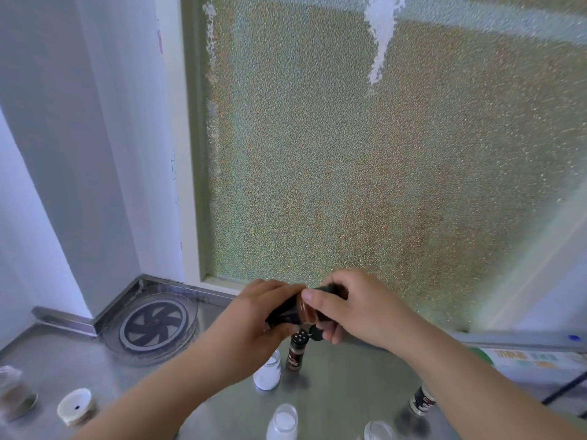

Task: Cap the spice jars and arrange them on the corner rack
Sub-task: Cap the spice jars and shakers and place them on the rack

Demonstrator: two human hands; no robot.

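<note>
Open jars of white powder [282,420] stand nearest on the steel counter [63,354]. Farther back, a dark shaker jar [297,350] stands upright. Above it, left hand [254,315] grips a dark spice jar [295,311]; right hand [352,304] fingers pinch its cap end. Round rack [152,325] occupies the corner.

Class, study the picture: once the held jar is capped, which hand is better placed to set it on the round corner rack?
Probably left: the left hand grips the jar body and is nearer the rack; the right hand pinches its top.
</note>
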